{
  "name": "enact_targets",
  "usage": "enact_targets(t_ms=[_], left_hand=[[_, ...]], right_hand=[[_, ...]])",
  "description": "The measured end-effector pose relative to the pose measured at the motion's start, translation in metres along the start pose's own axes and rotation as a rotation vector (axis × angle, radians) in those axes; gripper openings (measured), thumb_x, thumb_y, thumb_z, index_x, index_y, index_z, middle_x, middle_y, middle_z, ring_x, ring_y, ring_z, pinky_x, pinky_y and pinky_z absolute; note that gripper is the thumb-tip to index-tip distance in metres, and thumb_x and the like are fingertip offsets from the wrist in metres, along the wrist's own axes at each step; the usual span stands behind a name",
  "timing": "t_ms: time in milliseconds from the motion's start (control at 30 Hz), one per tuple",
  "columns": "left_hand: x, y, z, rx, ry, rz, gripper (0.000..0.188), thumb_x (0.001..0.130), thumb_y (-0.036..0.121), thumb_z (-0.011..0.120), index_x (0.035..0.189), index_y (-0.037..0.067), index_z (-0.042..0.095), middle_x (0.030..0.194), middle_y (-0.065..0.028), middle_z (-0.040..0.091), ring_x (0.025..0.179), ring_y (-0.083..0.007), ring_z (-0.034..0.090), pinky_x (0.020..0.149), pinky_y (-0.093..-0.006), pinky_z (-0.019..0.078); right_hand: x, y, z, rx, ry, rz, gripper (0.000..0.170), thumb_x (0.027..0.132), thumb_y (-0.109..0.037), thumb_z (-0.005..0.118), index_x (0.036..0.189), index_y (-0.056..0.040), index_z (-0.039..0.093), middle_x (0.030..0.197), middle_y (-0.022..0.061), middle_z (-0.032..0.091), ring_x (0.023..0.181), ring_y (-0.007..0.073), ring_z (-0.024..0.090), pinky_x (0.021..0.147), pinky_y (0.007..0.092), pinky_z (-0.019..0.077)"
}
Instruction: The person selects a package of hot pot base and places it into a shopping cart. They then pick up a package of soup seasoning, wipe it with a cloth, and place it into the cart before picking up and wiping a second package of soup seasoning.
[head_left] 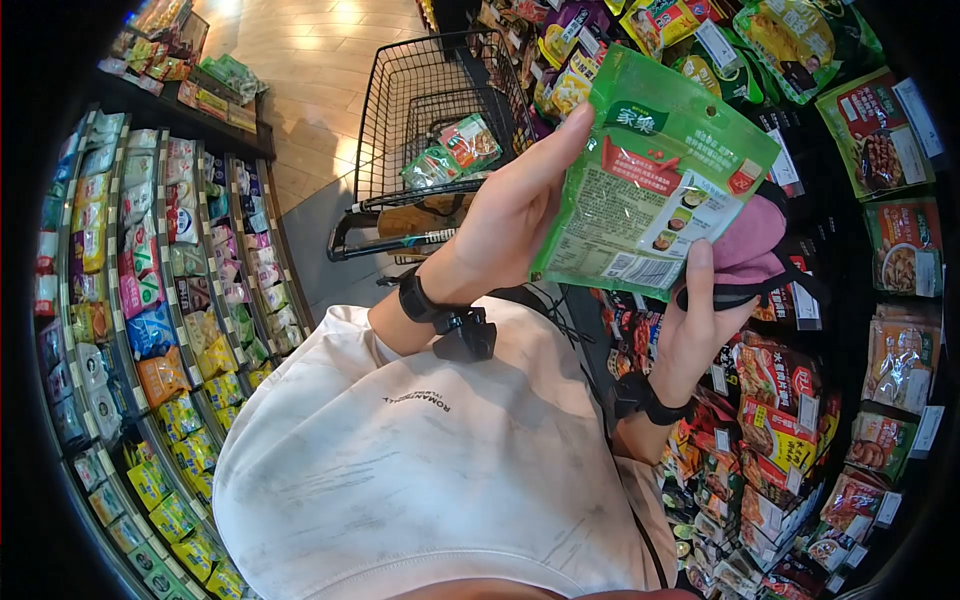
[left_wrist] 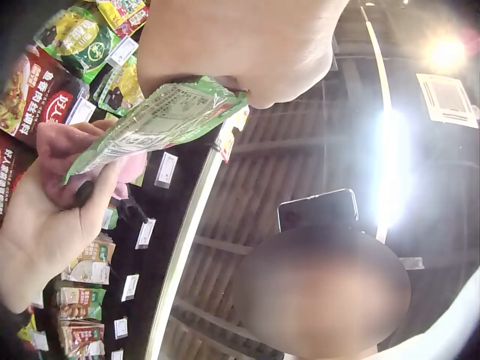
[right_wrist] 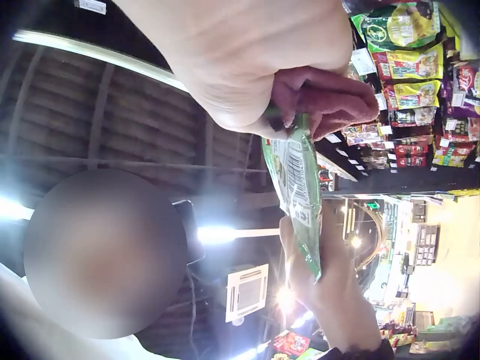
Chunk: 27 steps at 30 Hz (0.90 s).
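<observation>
A green seasoning packet (head_left: pixel 650 180), its back with small print and a barcode turned up, is held tilted in front of the chest by both hands. My left hand (head_left: pixel 515 205) grips its left edge, thumb along the near face; the other fingers are hidden behind it. My right hand (head_left: pixel 700 325) pinches the lower right corner with the thumb. That same hand also holds a folded pink fabric item (head_left: pixel 750 240) with dark trim, partly behind the packet. In the right wrist view, the pink fabric (right_wrist: pixel 330 101) bulges out beside the packet (right_wrist: pixel 296 187).
A black wire shopping cart (head_left: pixel 440 110) stands ahead, with green packets (head_left: pixel 455 150) in it. Racks of hanging food packets (head_left: pixel 780 430) with price tags run close along the right. Shelves of bagged goods (head_left: pixel 150 290) line the left. Wooden floor (head_left: pixel 310 60) extends beyond.
</observation>
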<state>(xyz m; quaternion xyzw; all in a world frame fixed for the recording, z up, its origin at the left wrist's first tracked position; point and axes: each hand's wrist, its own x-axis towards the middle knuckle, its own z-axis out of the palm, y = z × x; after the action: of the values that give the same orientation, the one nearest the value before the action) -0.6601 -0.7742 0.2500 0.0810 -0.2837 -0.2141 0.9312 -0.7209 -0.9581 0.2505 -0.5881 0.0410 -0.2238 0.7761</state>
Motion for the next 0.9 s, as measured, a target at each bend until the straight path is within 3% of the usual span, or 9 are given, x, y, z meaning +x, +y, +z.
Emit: enact_targets(t_ms=[100,267,333,433,500,667,700,833,900], left_hand=[[0.001,0.001,-0.001,0.004,-0.012,-0.012,0.052,0.112,0.034,0.027,0.151,0.002,0.036,0.148,-0.0125,0.051,0.132,-0.0228,0.054,0.113,-0.0387,0.0431],[0.008,-0.009,0.019,0.241,0.413,-0.158,0.050,0.109,0.039,0.042,0.144,0.003,0.047,0.136,-0.0091,0.061,0.117,-0.0176,0.064,0.098,-0.0349,0.0537],[0.006,-0.010,0.021,0.341,0.489,-0.253,0.052,0.109,0.041,0.038,0.147,0.005,0.045,0.139,-0.0090,0.058,0.121,-0.0196,0.062,0.101,-0.0365,0.0517],[0.007,-0.029,0.011,0.630,0.586,-0.056,0.053,0.110,0.041,0.036,0.149,0.006,0.044,0.143,-0.0072,0.055,0.126,-0.0166,0.056,0.104,-0.0330,0.0489],[0.003,-0.024,0.003,0.384,0.607,-0.155,0.053,0.110,0.042,0.036,0.149,0.007,0.043,0.143,-0.0090,0.055,0.132,-0.0151,0.051,0.110,-0.0332,0.0419],[0.006,-0.035,0.015,0.806,0.343,-0.176,0.058,0.109,0.027,0.046,0.158,0.005,0.026,0.158,-0.0079,0.036,0.143,-0.0166,0.036,0.117,-0.0323,0.0306],[0.006,-0.035,0.015,0.850,0.339,-0.164,0.060,0.106,0.027,0.053,0.157,0.003,0.031,0.146,-0.0027,0.046,0.132,-0.0101,0.041,0.113,-0.0281,0.0306],[0.006,-0.029,-0.004,0.510,0.600,-0.064,0.055,0.105,0.035,0.054,0.150,0.007,0.041,0.142,-0.0069,0.051,0.129,-0.0149,0.049,0.109,-0.0304,0.0401],[0.013,-0.014,-0.018,0.578,0.775,-0.005,0.044,0.104,0.041,0.056,0.135,0.010,0.055,0.126,-0.0057,0.063,0.112,-0.0139,0.060,0.095,-0.0302,0.0494]], right_hand=[[-0.001,0.000,0.001,-0.053,0.053,-0.034,0.038,0.093,-0.001,0.070,0.127,0.0007,0.054,0.123,0.0089,0.062,0.107,0.0150,0.061,0.089,0.0298,0.0487],[-0.005,0.008,0.015,-0.293,0.228,-0.232,0.038,0.100,-0.018,0.065,0.127,0.0071,0.056,0.120,0.0093,0.065,0.098,0.0137,0.062,0.083,0.0294,0.0497],[0.003,0.006,0.029,-0.494,-0.128,-0.462,0.059,0.102,-0.016,0.054,0.150,0.0108,0.034,0.153,0.0219,0.041,0.137,0.0286,0.046,0.112,0.0404,0.0346],[-0.002,0.012,0.029,-0.883,-0.516,-0.616,0.062,0.097,-0.025,0.051,0.152,0.0011,0.039,0.163,0.0269,0.021,0.154,0.0429,0.011,0.122,0.0504,0.0127],[0.002,0.019,0.024,-0.879,-0.537,-0.596,0.064,0.089,-0.025,0.057,0.151,-0.0102,0.047,0.163,0.0267,0.019,0.150,0.0508,0.013,0.121,0.0583,0.0122],[0.028,0.011,0.026,-0.801,-0.353,-0.569,0.062,0.096,-0.030,0.055,0.154,-0.0126,0.042,0.163,0.0272,0.016,0.149,0.0511,0.016,0.119,0.0589,0.0169],[0.032,0.017,0.027,-0.734,-0.315,-0.529,0.063,0.096,-0.028,0.057,0.155,-0.0132,0.040,0.163,0.0274,0.016,0.149,0.0512,0.016,0.119,0.0592,0.0172],[0.010,0.026,0.026,-0.914,-0.530,-0.596,0.075,0.078,-0.010,0.066,0.150,-0.0136,0.047,0.164,0.0233,0.020,0.149,0.0506,0.018,0.119,0.0626,0.0174],[-0.003,0.036,0.023,-0.897,-0.676,-0.601,0.079,0.072,-0.012,0.068,0.148,-0.0141,0.050,0.163,0.0200,0.025,0.151,0.0471,0.018,0.120,0.0614,0.0191]])
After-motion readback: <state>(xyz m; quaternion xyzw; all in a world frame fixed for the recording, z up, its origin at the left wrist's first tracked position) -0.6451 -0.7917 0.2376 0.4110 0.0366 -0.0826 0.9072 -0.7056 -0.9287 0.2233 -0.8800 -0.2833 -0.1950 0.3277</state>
